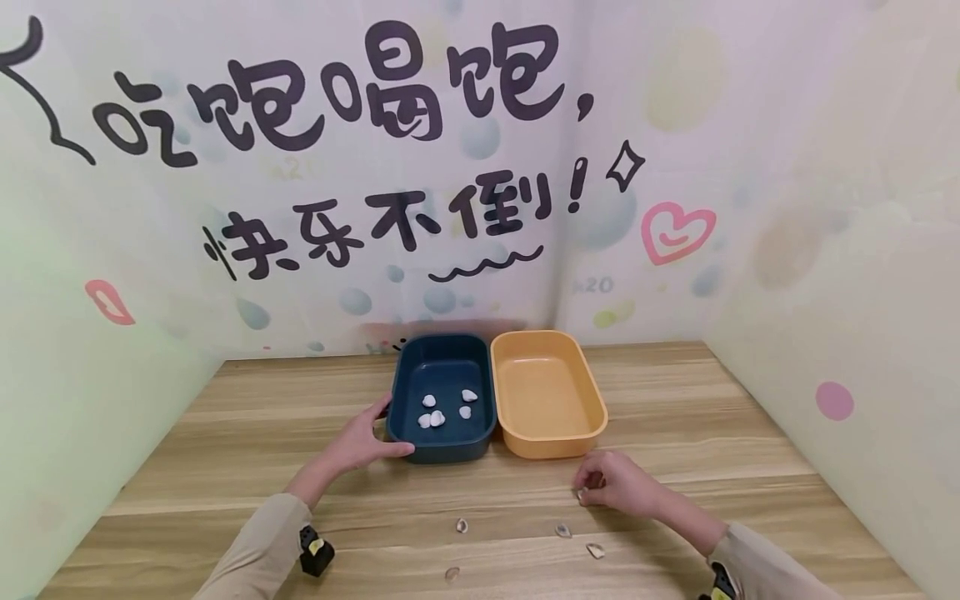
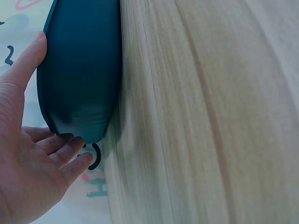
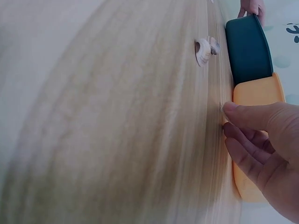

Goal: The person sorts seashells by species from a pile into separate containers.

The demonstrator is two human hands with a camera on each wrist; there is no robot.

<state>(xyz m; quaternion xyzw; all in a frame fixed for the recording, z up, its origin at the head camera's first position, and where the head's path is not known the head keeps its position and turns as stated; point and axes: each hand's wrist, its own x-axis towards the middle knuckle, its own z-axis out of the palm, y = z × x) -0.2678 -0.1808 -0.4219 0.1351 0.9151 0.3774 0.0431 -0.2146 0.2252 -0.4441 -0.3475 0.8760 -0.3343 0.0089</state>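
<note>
Only head view shows white shells [image 1: 437, 418] inside blue tray [image 1: 450, 454], lower centre, gripped by left hand [image 1: 362, 442]; lower right, right hand [image 1: 618, 483] pinches a shell [image 1: 581, 494] at its fingertips.

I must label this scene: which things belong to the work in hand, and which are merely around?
In the work: blue tray, held by left hand; five white shells inside; small shell pinched by right hand; four loose shells; orange tray, probably.

Merely around: lettered backdrop; wrist devices.
</note>
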